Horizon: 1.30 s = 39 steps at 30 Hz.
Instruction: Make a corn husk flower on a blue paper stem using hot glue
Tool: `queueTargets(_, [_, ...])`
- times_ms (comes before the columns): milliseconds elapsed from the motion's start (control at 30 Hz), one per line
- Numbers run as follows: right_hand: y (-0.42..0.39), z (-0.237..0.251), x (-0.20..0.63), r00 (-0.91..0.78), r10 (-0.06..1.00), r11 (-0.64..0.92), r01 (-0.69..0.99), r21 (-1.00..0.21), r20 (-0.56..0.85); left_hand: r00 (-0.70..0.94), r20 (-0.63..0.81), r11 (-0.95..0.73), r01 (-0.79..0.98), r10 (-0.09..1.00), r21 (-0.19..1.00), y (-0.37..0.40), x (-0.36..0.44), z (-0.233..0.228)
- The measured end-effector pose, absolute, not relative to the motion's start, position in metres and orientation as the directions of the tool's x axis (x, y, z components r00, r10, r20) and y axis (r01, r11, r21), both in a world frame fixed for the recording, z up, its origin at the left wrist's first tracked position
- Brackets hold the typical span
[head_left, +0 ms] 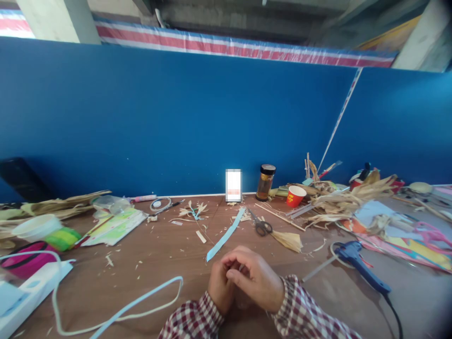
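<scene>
While both hands meet low at the middle of the brown wooden table (158, 263), the scene sorts out as follows.

Left hand: the left hand (221, 285) is curled with its fingers bent inward, pressed against the other hand; whether it pinches anything cannot be told, since the other hand covers it.
Right hand: the right hand (256, 278) lies over the left with fingers folded down; what it grips, if anything, is hidden.
Sleeves: both wrists wear a red and white checked shirt sleeve (303, 313).
Nearest thing: a long pale blue paper strip (226, 235) lies flat on the table, its near end just beyond the fingers, running away toward the blue wall.
Scissors: a pair of black-handled scissors (260, 225) rests beside the strip's far end.
Straw: a small fan of dried straw (288, 240) lies right of the scissors.
Glue gun: a blue glue gun (360, 263) lies to the right, well apart from the hands.
Cord: a white looped cord (120, 313) curves left of the hands.
Cup: a red paper cup (295, 195) sits tilted near the wall, beside a dark-lidded amber glass jar (265, 182).
</scene>
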State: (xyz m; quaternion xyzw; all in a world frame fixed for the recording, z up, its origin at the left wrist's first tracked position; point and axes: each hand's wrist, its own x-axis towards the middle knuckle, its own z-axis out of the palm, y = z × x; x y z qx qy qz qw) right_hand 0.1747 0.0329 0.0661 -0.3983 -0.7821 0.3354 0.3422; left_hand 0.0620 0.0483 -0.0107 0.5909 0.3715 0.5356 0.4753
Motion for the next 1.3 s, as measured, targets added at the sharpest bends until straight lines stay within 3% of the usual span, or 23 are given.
queueTargets(167, [0.037, 0.065, 0.172, -0.441, 0.864, 0.422, 0.367, -0.829, 0.245, 0.114, 0.351, -0.347, -0.053, 0.929, 0.936, 0.044, 0.059, -0.002])
queueTargets(433, [0.049, 0.057, 0.174, -0.401, 0.902, 0.262, 0.213, -0.941, 0.161, 0.060, 0.327, -0.332, 0.091, 0.943, 0.939, 0.047, 0.056, -0.005])
queueTargets(567, [0.055, 0.049, 0.175, -0.410, 0.900, 0.218, 0.129, -0.967, 0.148, 0.045, 0.315, -0.317, 0.071, 0.948, 0.946, 0.047, 0.058, -0.003])
queueTargets(733, [0.061, 0.044, 0.172, -0.399, 0.914, 0.140, 0.147, -0.979, 0.071, 0.056, 0.267, -0.269, 0.039, 0.962, 0.962, 0.050, 0.059, -0.004])
queueTargets(967, [0.074, 0.044, 0.165, -0.412, 0.903, 0.203, 0.151, -0.967, 0.125, -0.016, 0.221, -0.219, 0.067, 0.975, 0.973, 0.053, 0.058, -0.005])
queueTargets(1300, [0.076, 0.019, 0.159, -0.248, 0.955, 0.205, 0.147, -0.968, 0.165, 0.037, 0.157, -0.158, 0.032, 0.987, 0.987, 0.056, 0.061, -0.001])
